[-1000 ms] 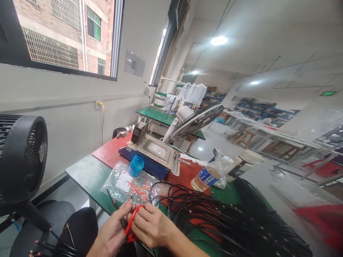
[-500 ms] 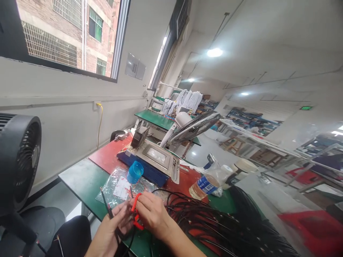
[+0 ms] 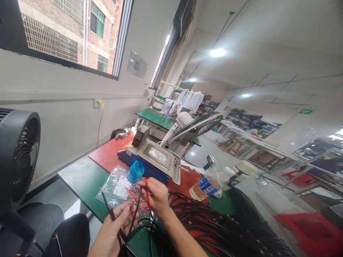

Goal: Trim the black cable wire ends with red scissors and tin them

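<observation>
My left hand (image 3: 114, 225) is closed around several black cables (image 3: 105, 200), whose ends stick up past the thumb. One black cable (image 3: 137, 207) rises between my two hands, its tip near my right fingertips. My right hand (image 3: 158, 198) is closed on a red-handled tool (image 3: 147, 194) that resembles pliers or scissors; its jaws are mostly hidden. Beneath the hands, red and white scraps (image 3: 138, 197) lie scattered on a clear plastic bag (image 3: 107, 191). A blue cup (image 3: 135, 172) stands just beyond my right hand.
A large pile of black cables (image 3: 222, 228) covers the right of the table. Behind the cup sits a blue machine with a metal top (image 3: 158, 157). A labelled bottle (image 3: 205, 187) stands at right. One fan (image 3: 198, 128) is beyond, another fan (image 3: 21, 157) at left.
My right hand has moved up and away from my left hand with the red-handled tool. More scraps and the raised cable now show. My left hand keeps its hold on the cables.
</observation>
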`<action>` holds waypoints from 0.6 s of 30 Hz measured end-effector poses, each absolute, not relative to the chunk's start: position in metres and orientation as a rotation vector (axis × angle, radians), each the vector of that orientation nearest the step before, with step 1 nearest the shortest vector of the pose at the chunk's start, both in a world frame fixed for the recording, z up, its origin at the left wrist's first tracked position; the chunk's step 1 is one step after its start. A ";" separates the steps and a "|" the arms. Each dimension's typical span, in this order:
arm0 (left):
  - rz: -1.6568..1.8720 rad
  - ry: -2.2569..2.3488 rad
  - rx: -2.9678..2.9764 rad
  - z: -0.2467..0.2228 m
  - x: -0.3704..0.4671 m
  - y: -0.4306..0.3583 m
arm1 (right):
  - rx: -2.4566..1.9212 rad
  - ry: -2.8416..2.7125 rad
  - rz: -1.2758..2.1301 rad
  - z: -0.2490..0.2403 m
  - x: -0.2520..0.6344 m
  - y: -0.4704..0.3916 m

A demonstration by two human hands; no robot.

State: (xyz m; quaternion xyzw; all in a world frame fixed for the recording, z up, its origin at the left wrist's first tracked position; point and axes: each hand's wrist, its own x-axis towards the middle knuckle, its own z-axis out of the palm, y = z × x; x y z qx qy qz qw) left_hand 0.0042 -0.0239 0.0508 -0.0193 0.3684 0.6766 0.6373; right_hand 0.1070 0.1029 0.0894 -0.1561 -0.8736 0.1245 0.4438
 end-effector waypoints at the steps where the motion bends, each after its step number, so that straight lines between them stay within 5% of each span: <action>1: 1.575 0.878 -0.048 0.047 0.001 -0.023 | -0.535 -2.077 0.450 0.090 0.105 0.109; 7: 1.609 0.956 0.052 0.026 -0.013 -0.028 | -0.998 -1.632 0.989 0.082 0.095 0.151; 18: 1.731 0.664 -0.016 0.022 -0.017 -0.025 | -1.107 -1.764 0.861 0.076 0.085 0.157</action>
